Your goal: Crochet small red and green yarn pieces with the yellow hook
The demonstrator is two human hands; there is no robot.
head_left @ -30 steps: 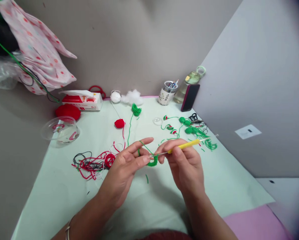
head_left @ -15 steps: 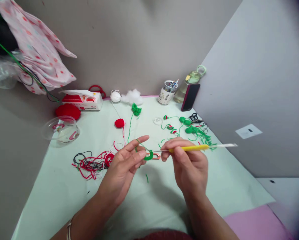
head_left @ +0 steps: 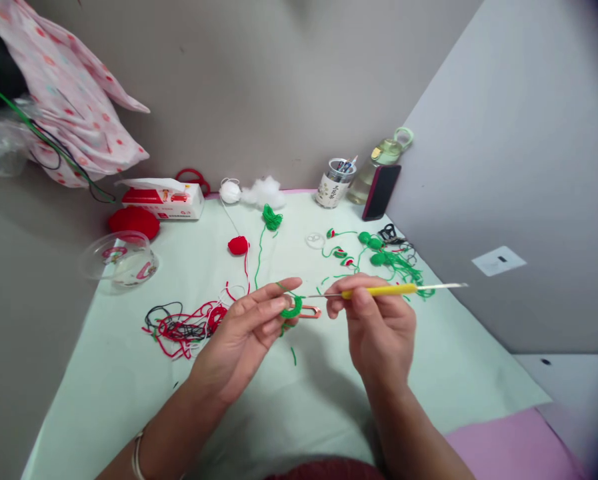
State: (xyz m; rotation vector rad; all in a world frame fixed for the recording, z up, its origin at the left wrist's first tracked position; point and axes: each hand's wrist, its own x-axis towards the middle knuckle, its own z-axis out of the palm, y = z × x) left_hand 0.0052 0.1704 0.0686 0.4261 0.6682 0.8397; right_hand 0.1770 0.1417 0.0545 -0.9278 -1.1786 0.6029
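Note:
Between the thumb and fingers of my left hand (head_left: 249,327) is a small green crochet ring (head_left: 293,308), with green yarn running over the raised index finger. My right hand (head_left: 379,320) grips a yellow-handled crochet hook (head_left: 379,291) like a pencil, its thin metal tip pointing left at the top of the ring. A strand of green yarn meets the tip. Just behind the ring shows an orange-framed tool (head_left: 311,312), probably scissors or a snip, partly hidden. From a green yarn bundle (head_left: 271,218) a strand leads toward my left hand.
Tangled red, black and white yarn (head_left: 189,327) lies left of my hands. A red yarn ball (head_left: 238,246) and a clear plastic bowl (head_left: 149,267) sit farther back. Green crocheted pieces (head_left: 371,243) are at right, before a phone (head_left: 381,193) and a pen holder (head_left: 335,183).
The hook has drawn back slightly to the right, out of the ring's middle, to its top edge. The green ring has turned and shifted a little left, so its round opening shows more.

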